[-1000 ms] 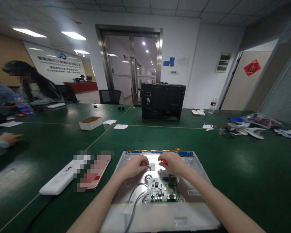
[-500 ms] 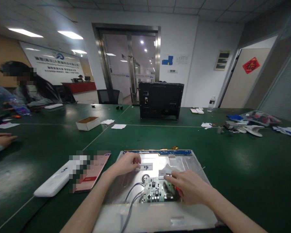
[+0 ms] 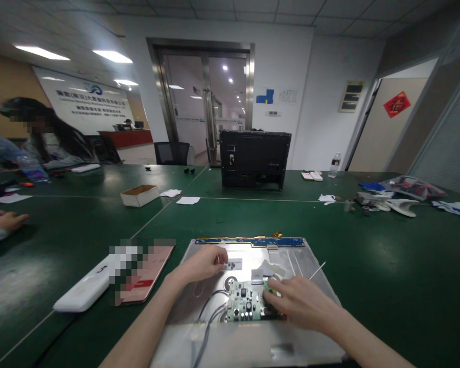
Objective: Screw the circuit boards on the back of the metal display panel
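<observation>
A metal display panel lies back-up on the green table, near the person. On its near middle sits a small green circuit board, wires trailing off to the near left. A second ago both hands worked at the panel's centre label; now the right hand has dropped onto the board's right edge, fingers curled down over it, what it grips hidden. The left hand has stayed by the label, fingers loosely curled, pressing the metal.
</observation>
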Available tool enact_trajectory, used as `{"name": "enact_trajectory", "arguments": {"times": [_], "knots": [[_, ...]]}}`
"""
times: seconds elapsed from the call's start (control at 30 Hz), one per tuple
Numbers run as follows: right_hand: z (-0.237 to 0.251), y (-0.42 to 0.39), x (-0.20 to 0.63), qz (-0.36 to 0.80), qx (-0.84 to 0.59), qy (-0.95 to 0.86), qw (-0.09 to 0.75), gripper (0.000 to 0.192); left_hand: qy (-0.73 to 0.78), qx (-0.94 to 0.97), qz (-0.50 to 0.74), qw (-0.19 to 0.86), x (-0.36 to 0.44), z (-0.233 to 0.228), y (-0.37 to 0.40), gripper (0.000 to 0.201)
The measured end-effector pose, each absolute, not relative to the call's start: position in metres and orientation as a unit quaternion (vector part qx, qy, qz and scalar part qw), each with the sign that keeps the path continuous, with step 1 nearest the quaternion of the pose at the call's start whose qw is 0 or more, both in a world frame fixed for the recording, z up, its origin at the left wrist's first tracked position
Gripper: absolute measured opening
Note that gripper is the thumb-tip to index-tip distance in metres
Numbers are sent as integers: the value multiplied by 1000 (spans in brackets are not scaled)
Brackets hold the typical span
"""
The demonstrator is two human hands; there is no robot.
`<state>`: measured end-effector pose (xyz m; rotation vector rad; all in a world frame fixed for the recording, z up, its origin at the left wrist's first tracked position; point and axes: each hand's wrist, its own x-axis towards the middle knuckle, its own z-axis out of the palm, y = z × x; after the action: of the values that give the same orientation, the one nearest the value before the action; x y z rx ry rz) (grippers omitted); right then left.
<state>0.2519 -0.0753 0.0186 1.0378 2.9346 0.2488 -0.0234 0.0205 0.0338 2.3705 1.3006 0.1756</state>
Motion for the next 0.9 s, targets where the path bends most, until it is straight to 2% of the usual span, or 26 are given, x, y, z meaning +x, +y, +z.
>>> {"name": "enact_trajectory", "arguments": {"times": [0.13, 0.4, 0.67, 0.9], "knots": [[18, -71, 257, 24, 354, 935, -15, 38, 463, 857, 66, 215, -24, 32, 21, 18], [16, -57, 254, -98, 473, 862, -154, 22, 441, 862, 50, 244, -25, 25, 26, 20], [2, -47, 249, -89, 535, 812, -215, 20, 387, 867, 43, 311, -29, 26, 32, 13], [5, -52, 251, -92, 473, 836, -263, 17, 384, 847, 4, 366, -25, 46, 16, 21]]}}
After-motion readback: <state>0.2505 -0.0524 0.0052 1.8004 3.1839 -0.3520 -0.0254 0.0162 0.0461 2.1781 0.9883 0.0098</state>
